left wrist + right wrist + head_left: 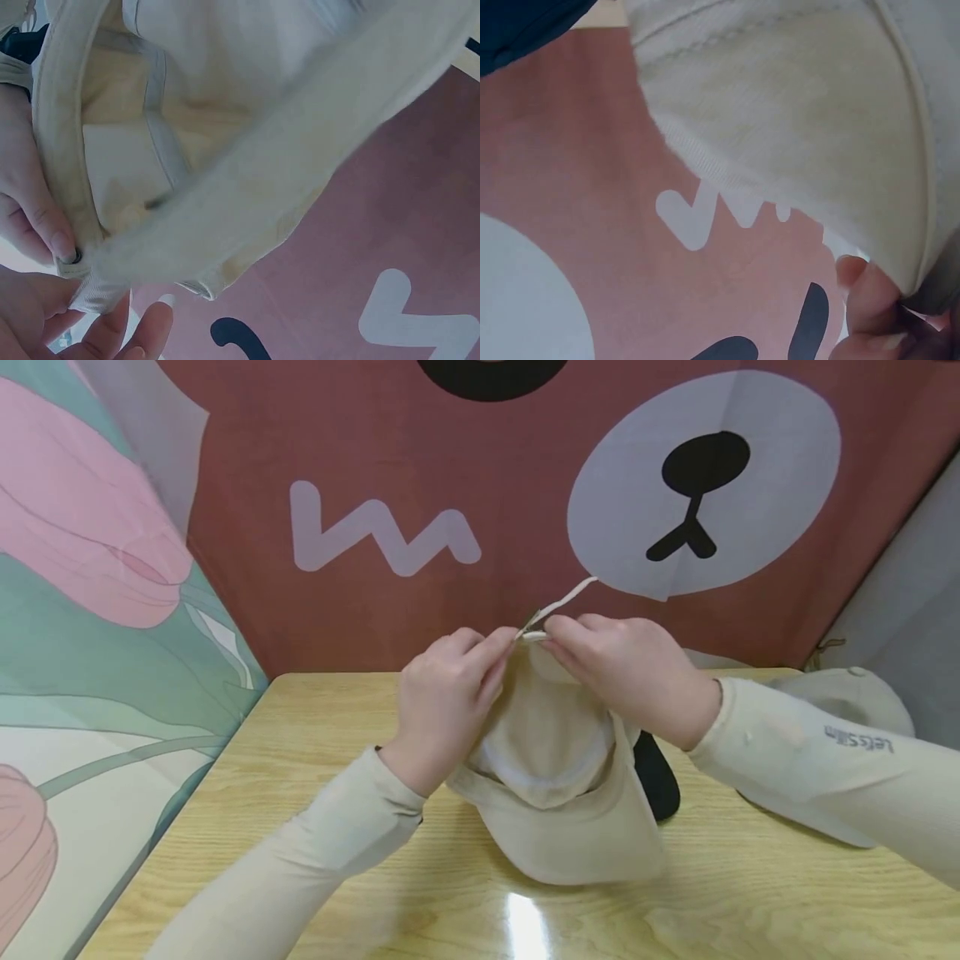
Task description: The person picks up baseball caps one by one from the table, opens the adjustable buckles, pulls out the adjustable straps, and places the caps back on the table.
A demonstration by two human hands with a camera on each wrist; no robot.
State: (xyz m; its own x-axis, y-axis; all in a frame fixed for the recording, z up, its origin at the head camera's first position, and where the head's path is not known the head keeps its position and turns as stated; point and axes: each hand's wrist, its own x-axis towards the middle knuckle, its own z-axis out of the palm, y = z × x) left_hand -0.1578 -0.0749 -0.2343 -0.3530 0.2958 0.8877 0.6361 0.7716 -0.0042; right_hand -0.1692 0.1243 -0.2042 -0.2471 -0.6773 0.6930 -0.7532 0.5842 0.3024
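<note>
A beige baseball cap (558, 835) is held up over the table, its brim toward me and its inside showing. At its back edge my left hand (450, 697) pinches the strap (534, 636) between thumb and fingers. Just to the right, my right hand (626, 664) pinches the other part of that closure. A loose pale strap end (573, 593) sticks up and to the right from between the fingertips. In the left wrist view the cap's sweatband (64, 127) and inner seams show, with fingers of both hands meeting at the strap. Fingers partly hide the fastening.
Behind the cap lies a black rounded thing (657, 781), partly covered. A greyish cap (847, 693) sits at the table's right, partly behind my right sleeve. The wooden table (315, 752) ends at a brown cartoon-printed backdrop (375, 618); a tulip-printed sheet (112, 668) hangs at left.
</note>
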